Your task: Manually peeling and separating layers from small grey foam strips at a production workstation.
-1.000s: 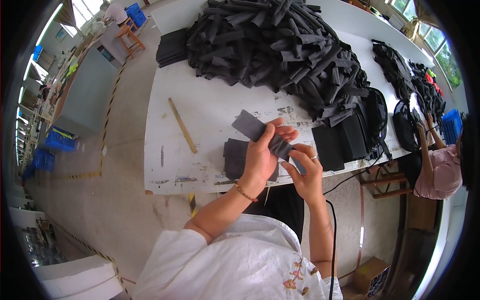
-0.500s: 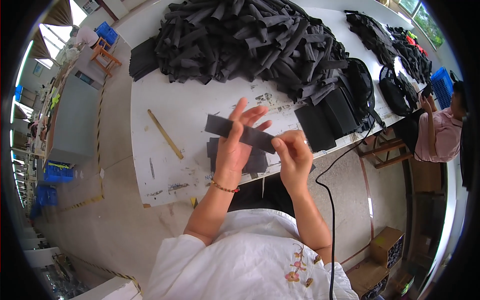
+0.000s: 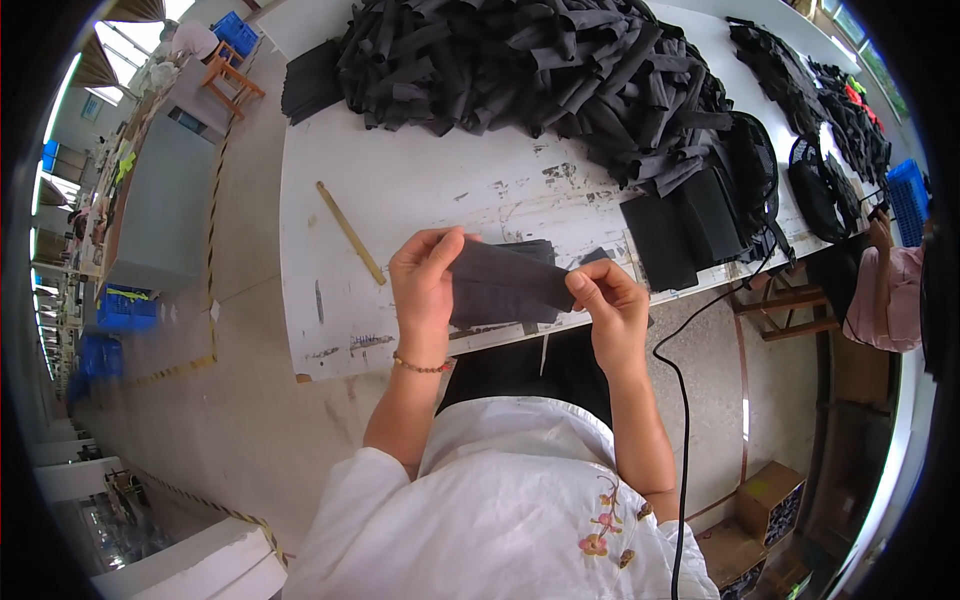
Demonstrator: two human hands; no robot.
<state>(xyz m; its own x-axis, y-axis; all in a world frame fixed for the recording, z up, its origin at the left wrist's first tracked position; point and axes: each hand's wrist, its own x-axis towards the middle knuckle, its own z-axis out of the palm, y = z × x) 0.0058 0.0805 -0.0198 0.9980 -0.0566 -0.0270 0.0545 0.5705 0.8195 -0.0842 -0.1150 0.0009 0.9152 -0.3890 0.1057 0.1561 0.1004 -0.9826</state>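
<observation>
A dark grey strip of fabric is stretched between my two hands, above the near edge of the white table. My left hand pinches its left end between thumb and fingers. The right end is pinched by my right hand, thumb on top. Behind the strip, mostly hidden by it, lies a small stack of dark fabric pieces. Whether the strip touches this stack I cannot tell.
A large heap of dark fabric pieces covers the back of the white table. A wooden ruler lies left. Flat black panels and a black mesh bag sit right, beside a cable. A person sits far right.
My left hand has gone from open fingers behind the strip to a pinch on its left end. The strip now shows wider, its face turned up. The view has shifted slightly.
</observation>
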